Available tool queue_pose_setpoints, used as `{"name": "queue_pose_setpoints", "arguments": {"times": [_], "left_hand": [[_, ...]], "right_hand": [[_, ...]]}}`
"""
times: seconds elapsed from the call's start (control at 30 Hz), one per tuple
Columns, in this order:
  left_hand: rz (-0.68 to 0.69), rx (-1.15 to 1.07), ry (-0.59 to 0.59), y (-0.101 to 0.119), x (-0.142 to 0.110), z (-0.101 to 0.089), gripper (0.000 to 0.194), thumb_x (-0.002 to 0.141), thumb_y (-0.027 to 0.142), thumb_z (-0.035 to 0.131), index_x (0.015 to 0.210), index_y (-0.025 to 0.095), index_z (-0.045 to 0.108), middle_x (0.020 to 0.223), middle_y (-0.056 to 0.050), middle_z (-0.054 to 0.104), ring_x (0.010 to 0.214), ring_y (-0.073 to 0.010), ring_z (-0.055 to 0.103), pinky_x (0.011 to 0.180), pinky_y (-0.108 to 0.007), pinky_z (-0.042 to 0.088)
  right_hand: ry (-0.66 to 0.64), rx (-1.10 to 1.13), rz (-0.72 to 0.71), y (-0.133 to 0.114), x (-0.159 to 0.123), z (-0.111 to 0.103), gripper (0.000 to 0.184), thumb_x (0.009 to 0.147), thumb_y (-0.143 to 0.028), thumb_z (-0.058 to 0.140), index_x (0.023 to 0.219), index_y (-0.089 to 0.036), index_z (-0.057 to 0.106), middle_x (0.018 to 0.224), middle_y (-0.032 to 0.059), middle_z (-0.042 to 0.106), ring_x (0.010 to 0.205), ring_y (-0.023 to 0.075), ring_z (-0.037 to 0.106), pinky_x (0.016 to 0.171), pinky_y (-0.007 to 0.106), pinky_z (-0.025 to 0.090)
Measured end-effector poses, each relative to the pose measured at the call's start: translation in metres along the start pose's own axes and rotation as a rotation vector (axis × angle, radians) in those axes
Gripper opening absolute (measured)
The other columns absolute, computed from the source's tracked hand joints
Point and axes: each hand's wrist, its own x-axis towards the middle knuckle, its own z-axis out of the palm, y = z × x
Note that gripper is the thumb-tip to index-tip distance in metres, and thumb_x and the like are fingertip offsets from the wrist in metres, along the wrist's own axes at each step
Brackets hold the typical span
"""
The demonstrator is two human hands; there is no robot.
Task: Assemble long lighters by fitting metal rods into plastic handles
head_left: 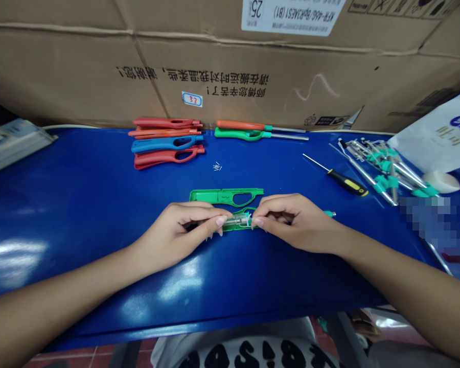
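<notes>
Between my hands is a long-nosed lighter's clear fuel tank [234, 221], with a teal piece and a thin white wire at its right end. It sits in or over a green half shell [240, 229], largely covered by my fingers. My left hand [184, 230] is closed, thumb and fingers pinching the tank's left end. My right hand [297, 222] is closed too, its fingertips pinched at the white wire by the teal piece. A teal-tipped end [330, 214] shows beyond my right hand. Just behind lies the other green half shell [210, 196], hollow side up.
Red, orange and blue lighter shells [157, 144] are stacked at the back. Beside them lie two lighters with metal rods [245, 134]. Small screws [216, 166] lie mid-table. A screwdriver [347, 181] and a pile of lighter inner parts [387, 168] are at right. A cardboard box [199, 61] stands behind.
</notes>
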Motion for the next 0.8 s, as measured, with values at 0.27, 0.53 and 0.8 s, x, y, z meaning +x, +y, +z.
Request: {"name": "queue_pose_setpoints", "arguments": {"times": [0.27,0.53,0.8], "left_hand": [[0.016,0.003,-0.012,0.0021,0.0003,0.0002,0.018,0.099,0.020,0.062,0.103,0.017,0.080,0.076,0.001,0.071,0.067,-0.0079,0.061,0.061,-0.015,0.048],[0.054,0.019,-0.022,0.0010,0.0012,-0.0018,0.018,0.098,0.017,0.063,0.104,0.017,0.080,0.073,0.002,0.068,0.066,-0.0078,0.060,0.060,-0.015,0.047],[0.043,0.028,-0.011,0.0021,0.0014,0.0008,0.018,0.098,0.019,0.062,0.102,0.019,0.080,0.073,0.001,0.069,0.066,-0.0092,0.061,0.059,-0.017,0.047]], "right_hand": [[-0.011,0.002,-0.003,-0.0004,-0.0003,0.0000,0.024,0.096,-0.033,0.061,0.080,-0.016,0.068,0.076,-0.0003,0.058,0.058,0.0072,0.044,0.049,0.022,0.031],[-0.018,0.012,-0.005,-0.0004,-0.0010,-0.0008,0.023,0.096,-0.032,0.061,0.080,-0.016,0.068,0.077,-0.0006,0.058,0.059,0.0070,0.045,0.049,0.022,0.031],[-0.019,0.014,0.002,-0.0004,-0.0013,-0.0002,0.023,0.096,-0.032,0.061,0.080,-0.016,0.067,0.077,-0.0005,0.057,0.059,0.0074,0.045,0.050,0.023,0.031]]}}
